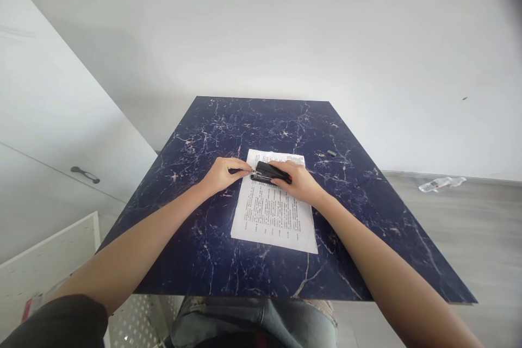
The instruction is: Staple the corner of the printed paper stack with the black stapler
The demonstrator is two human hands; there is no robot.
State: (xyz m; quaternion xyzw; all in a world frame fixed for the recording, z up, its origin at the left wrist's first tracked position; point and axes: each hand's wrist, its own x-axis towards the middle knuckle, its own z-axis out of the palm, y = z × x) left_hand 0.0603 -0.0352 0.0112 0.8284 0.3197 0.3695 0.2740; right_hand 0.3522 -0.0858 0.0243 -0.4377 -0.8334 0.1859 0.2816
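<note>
A black stapler (267,169) lies across a printed sheet of paper (269,217), its top part raised from its base. My right hand (299,180) is closed around the stapler's right end. My left hand (225,173) is at the stapler's left end, thumb and fingers pinched together. A small metallic part (253,171) shows between those fingertips and the stapler. What exactly the left fingers grip is too small to make out. To the right of the paper lies a small grey strip (331,153), which looks like a row of staples.
The dark blue marbled table (261,125) stands close to a white wall (277,32). At the left is a white cabinet (49,119) with a dark handle (85,175). A white perforated basket (132,323) is below it. Clear plastic packaging (441,184) lies on the floor at right.
</note>
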